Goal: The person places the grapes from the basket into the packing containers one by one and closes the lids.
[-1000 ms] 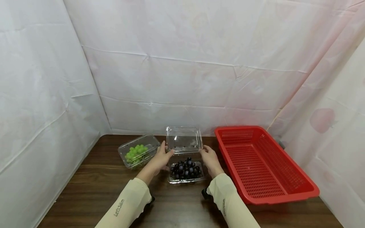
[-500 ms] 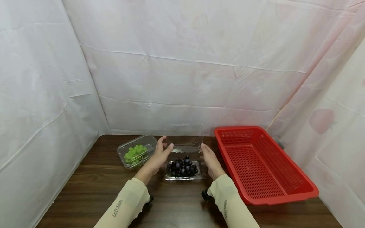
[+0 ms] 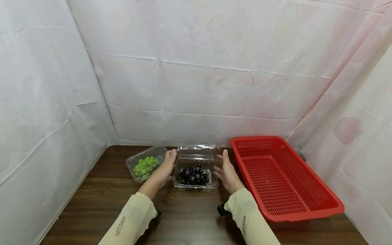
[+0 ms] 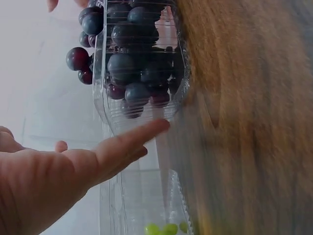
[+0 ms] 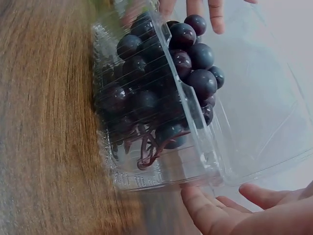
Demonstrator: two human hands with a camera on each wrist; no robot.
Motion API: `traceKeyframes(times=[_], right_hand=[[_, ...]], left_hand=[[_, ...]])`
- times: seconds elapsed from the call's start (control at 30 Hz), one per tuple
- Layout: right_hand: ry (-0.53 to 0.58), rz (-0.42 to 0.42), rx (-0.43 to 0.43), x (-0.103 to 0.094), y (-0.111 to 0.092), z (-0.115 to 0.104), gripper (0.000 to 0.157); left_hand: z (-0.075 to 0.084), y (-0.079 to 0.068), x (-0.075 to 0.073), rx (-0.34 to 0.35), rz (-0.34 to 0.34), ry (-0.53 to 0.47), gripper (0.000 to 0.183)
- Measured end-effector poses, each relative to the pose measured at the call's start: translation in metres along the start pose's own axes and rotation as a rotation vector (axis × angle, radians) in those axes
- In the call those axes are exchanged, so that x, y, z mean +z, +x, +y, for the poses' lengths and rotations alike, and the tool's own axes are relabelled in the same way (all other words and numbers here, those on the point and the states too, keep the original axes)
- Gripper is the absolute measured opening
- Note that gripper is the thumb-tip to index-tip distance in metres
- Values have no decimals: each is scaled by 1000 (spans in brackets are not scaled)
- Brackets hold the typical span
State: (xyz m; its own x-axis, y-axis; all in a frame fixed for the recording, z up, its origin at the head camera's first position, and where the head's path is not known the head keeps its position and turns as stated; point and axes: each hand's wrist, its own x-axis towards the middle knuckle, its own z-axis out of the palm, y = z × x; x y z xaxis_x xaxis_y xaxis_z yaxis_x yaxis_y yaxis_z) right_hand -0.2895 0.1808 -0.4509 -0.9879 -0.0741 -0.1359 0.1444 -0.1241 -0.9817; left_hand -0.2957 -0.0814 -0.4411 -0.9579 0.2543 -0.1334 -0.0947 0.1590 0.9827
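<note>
A clear plastic clamshell box (image 3: 196, 186) stands on the table with its lid (image 3: 196, 149) folded back towards the curtain. In it lies a bunch of dark grapes (image 3: 193, 175), some rising above the rim in both wrist views. My left hand (image 3: 163, 170) is at the box's left side, fingers extended; in the left wrist view the fingers (image 4: 132, 139) lie at the box's end wall. On the other side, my right hand (image 3: 228, 173) has its thumb raised and fingers spread. Its fingertips (image 5: 193, 196) are at the box's rim corner in the right wrist view, contact unclear.
Left of my left hand is a second clear box (image 3: 132, 162) with green grapes (image 3: 145, 166) inside. A large red plastic basket (image 3: 269, 216) stands to the right. The wooden table (image 3: 190, 217) ends at a white curtain behind.
The dark grapes' box lid has swung back and lower, away from me. Both hands have let go of it and moved apart to the box's sides. The box has shifted slightly left and away.
</note>
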Motion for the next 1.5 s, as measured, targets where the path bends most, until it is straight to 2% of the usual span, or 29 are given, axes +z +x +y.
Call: traceKeyframes(times=[0.17,0.33,0.6,0.8,1.0,1.13,1.3,1.5], right_hand=[[17,3,33,-1,-5,-4,88],[-2,15,53,-1,-14,-7,83],[-94,87,66,1,-33,-4,64],[-161,112,59,-2,-43,0,50],[-103,101,36,-7,-46,8,49],[-68,96,0,-10,-45,13,50],[-62,76,-12,-10,-44,15,49],[-159,51,40,-11,-45,15,52]], left_hand=[[-1,-11,-3,6,-17,-14,87],[-2,-20,-3,-1,-9,4,74],[-11,-34,-2,33,77,68,57],[-16,-40,-2,17,62,63,55],[-23,-39,-1,22,50,20,57],[-30,-37,1,23,18,8,58],[-32,-37,2,-8,-27,5,64],[-29,-36,5,-26,-65,11,68]])
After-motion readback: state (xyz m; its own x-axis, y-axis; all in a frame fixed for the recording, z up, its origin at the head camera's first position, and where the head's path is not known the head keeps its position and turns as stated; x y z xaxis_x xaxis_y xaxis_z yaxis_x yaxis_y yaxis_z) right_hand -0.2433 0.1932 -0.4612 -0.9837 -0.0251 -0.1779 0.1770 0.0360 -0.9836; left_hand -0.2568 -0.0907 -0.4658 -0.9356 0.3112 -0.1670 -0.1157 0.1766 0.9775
